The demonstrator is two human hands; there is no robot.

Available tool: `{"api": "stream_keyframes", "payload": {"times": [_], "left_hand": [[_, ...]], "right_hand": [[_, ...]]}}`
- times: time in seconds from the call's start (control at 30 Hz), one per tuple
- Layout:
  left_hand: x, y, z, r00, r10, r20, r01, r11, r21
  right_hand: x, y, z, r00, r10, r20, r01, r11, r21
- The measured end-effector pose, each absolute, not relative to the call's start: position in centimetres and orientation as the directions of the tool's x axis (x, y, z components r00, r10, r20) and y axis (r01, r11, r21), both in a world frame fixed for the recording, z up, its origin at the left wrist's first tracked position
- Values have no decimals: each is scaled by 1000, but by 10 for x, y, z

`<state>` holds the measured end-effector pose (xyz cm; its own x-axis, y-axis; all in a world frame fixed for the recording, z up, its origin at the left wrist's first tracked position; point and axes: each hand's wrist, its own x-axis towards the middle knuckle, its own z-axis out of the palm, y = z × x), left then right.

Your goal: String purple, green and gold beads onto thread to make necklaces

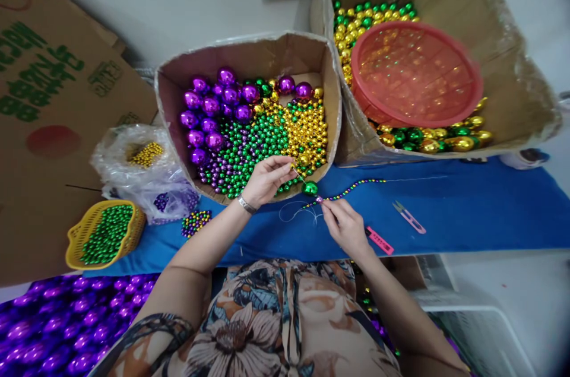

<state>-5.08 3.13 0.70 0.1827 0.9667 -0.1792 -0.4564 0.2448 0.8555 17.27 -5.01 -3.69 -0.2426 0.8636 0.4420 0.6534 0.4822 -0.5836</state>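
Observation:
My left hand (pixel 267 178), a metal watch band on its wrist, is closed in a pinch over the front rim of the middle box. At its fingertips is a small gold bead (pixel 293 167). From there a thin, straight line, needle or thread, runs to a large shiny green bead (pixel 310 188). Just below it sits a small pale purple bead (pixel 319 200), pinched by the fingers of my right hand (pixel 346 227). A strand of small green, gold and purple beads (pixel 351 187) trails rightward on the blue cloth. Loose thread loops below the green bead.
The middle cardboard box (pixel 178 68) holds purple, green and gold beads. A red basket (pixel 418 119) rests on beads in the right box. On the blue cloth (pixel 481 211) lie pink thread snips (pixel 409 218) and a pink cutter (pixel 380 241). A yellow basket (pixel 73 246) of green beads stands left.

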Motion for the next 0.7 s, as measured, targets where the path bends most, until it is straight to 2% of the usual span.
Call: {"api": "stream_keyframes", "payload": {"times": [0.07, 0.13, 0.23, 0.33, 0.43, 0.5, 0.57, 0.7], "left_hand": [[-52, 30, 7, 134, 983, -122, -395, 166, 904], [-53, 29, 6, 81, 997, -20, -260, 40, 965], [-55, 23, 5, 86, 992, 93, -47, -90, 995], [-51, 10, 1, 141, 989, 41, -90, -29, 996], [-46, -9, -10, 189, 980, -66, -171, 99, 980], [-45, -20, -20, 228, 967, -111, -132, 144, 981], [-46, -30, -28, 242, 965, -102, -56, 119, 991], [-51, -41, -30, 226, 974, 20, 139, -52, 989]], "right_hand": [[173, -51, -37, -250, 868, 428, 663, 476, -578], [174, -52, -37, -263, 868, 421, 680, 477, -557], [174, -55, -39, -282, 856, 433, 744, 480, -465], [172, -60, -46, -292, 846, 446, 757, 489, -433], [170, -68, -61, -309, 845, 437, 690, 515, -509], [171, -74, -73, -327, 853, 407, 660, 515, -548], [174, -79, -82, -378, 860, 342, 630, 510, -586], [175, -77, -81, -465, 858, 217, 631, 493, -599]]}}
